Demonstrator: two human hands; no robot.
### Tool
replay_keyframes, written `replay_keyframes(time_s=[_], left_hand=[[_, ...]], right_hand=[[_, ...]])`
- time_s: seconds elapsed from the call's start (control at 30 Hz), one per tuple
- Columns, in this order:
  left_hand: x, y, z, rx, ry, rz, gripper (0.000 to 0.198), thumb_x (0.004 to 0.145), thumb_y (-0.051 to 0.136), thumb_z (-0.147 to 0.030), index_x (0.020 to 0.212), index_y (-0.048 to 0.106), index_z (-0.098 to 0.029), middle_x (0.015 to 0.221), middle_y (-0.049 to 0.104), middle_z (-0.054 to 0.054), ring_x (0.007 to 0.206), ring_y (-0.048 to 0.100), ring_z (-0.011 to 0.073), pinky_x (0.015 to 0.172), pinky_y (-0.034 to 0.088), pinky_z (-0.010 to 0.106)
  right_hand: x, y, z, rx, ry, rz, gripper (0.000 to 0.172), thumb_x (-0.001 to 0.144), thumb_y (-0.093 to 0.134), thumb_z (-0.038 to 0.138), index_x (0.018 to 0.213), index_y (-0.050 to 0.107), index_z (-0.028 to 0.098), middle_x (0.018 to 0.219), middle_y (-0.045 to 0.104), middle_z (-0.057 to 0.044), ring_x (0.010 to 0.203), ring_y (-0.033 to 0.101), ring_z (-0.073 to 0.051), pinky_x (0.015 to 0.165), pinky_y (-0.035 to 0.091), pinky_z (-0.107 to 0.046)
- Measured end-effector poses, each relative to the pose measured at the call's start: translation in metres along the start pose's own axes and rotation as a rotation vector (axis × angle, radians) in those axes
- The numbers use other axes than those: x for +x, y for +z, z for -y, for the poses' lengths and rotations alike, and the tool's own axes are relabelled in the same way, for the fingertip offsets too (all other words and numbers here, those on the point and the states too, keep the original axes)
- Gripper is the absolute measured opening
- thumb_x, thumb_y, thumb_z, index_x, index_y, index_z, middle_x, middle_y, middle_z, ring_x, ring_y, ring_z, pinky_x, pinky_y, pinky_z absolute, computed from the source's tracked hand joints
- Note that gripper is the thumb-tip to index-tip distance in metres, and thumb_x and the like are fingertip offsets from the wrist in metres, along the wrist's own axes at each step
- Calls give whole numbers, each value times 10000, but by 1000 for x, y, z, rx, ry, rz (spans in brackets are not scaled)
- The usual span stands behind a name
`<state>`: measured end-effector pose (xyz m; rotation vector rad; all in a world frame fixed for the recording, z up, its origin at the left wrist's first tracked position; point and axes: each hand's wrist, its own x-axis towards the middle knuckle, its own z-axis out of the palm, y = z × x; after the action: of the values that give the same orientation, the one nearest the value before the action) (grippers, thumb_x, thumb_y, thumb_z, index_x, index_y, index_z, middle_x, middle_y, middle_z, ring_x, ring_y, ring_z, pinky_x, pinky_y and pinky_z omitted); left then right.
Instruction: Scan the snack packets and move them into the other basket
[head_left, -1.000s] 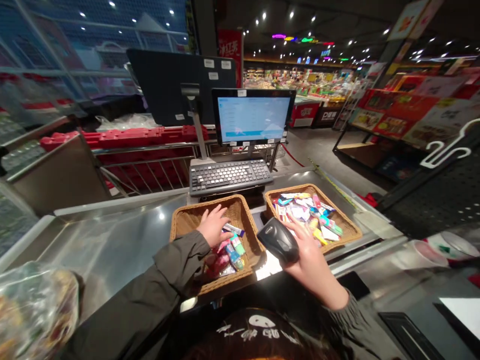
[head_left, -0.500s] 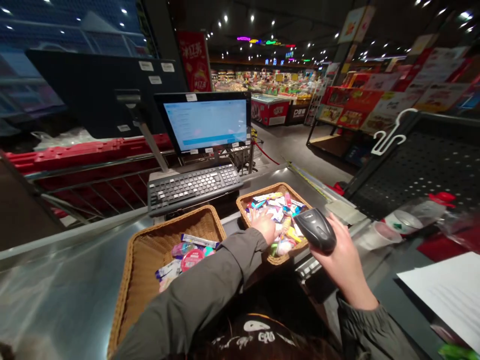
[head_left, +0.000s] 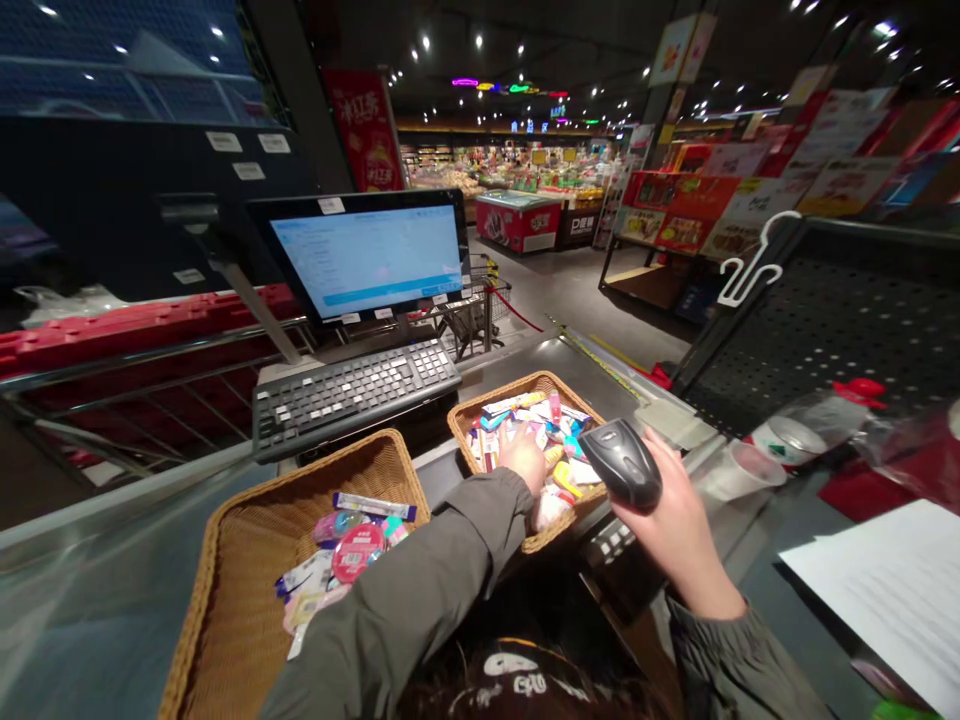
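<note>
- The person's left hand point(head_left: 525, 458) is down in the smaller rectangular basket of tan woven wicker point(head_left: 459, 440); its fingers are sunk among the goods, so I can't tell whether they are gripping anything.
- The right hand point(head_left: 679, 515) is wrapped around a black plastic handheld scanner point(head_left: 621, 462), raised by that basket's right-hand edge.
- Around the left fingers lies a heap of small, brightly coloured packets point(head_left: 517, 405), filling much of the basket.
- To the left, under the grey-green sleeve point(head_left: 420, 590), sits a larger tan wicker basket point(head_left: 240, 580).
- In it I see a round pinkish-red tub point(head_left: 358, 553), with a slim blue-and-white packet point(head_left: 373, 506) just behind it and other small packets beside it.
- Both baskets stand on the shiny grey metal bench point(head_left: 90, 600).
- Behind the larger basket is a black keyboard with pale labels point(head_left: 356, 395), and beyond that a lit black-framed monitor point(head_left: 367, 255).
</note>
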<state>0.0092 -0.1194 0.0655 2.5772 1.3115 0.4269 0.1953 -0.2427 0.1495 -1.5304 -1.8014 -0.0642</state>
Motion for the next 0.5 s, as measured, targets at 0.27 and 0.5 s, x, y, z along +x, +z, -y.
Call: replay_keyframes(time_s=[0.27, 0.5], left_hand=[[-39, -109, 33, 214, 15, -175, 236, 869, 539, -150, 721, 710, -214, 1282, 662, 67, 1392, 398, 315, 1160, 136, 686], [-112, -186, 60, 411, 50, -460, 259, 863, 585, -135, 619, 655, -185, 1358, 616, 60, 1376, 436, 315, 1169, 103, 681]], right_hand=[[6, 12, 8, 34, -55, 24, 539, 822, 612, 378, 1300, 480, 168, 1297, 577, -180, 1375, 412, -385, 1105, 345, -626], [16, 27, 32, 54, -142, 40, 475, 821, 583, 351, 1250, 509, 162, 1278, 584, -186, 1361, 419, -422, 1081, 316, -697]])
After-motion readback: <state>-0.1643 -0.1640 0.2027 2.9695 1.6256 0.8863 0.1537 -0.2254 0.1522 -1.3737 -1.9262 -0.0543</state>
